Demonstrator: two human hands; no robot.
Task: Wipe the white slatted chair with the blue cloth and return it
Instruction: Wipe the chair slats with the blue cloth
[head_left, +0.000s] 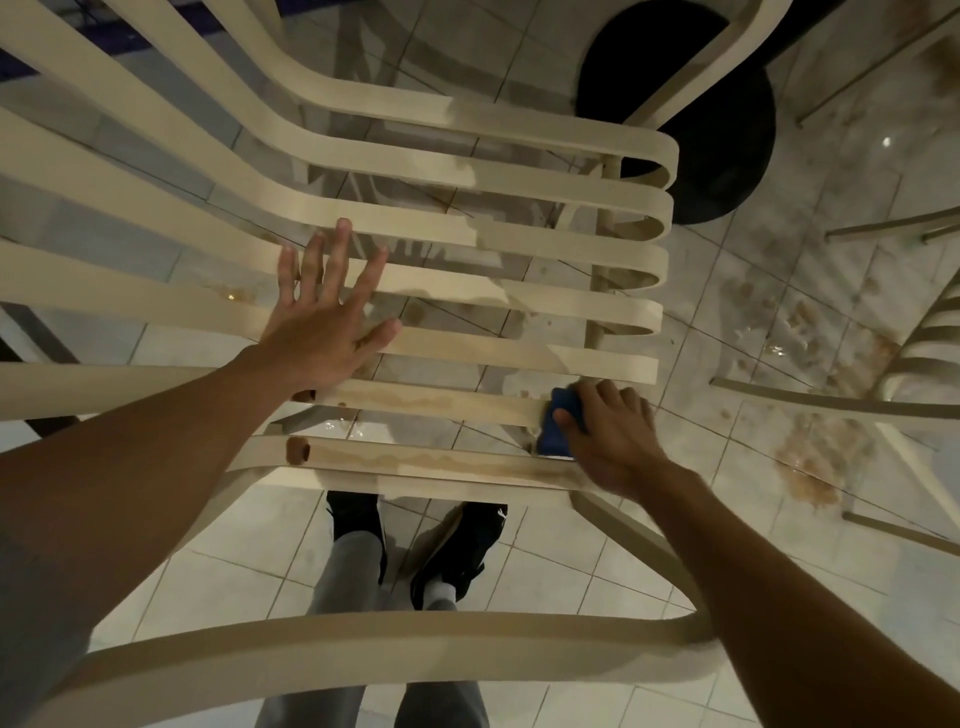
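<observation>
Looks partly done, no more. On the chair (467, 176), seen from above: paler, wiped-looking patches across the far slats. Right of the chair: brown splashes over the tiled floor (810, 452). Flat on the chair's middle slats, fingers spread, grasping nothing: left hand (322, 322). At the right end of the chair's near slats, clutching and pressing down the blue cloth (563, 410): right hand (608, 436). Left to wipe, judging by this: brown streaks (415, 402) along the two nearest slats; then the return.
</observation>
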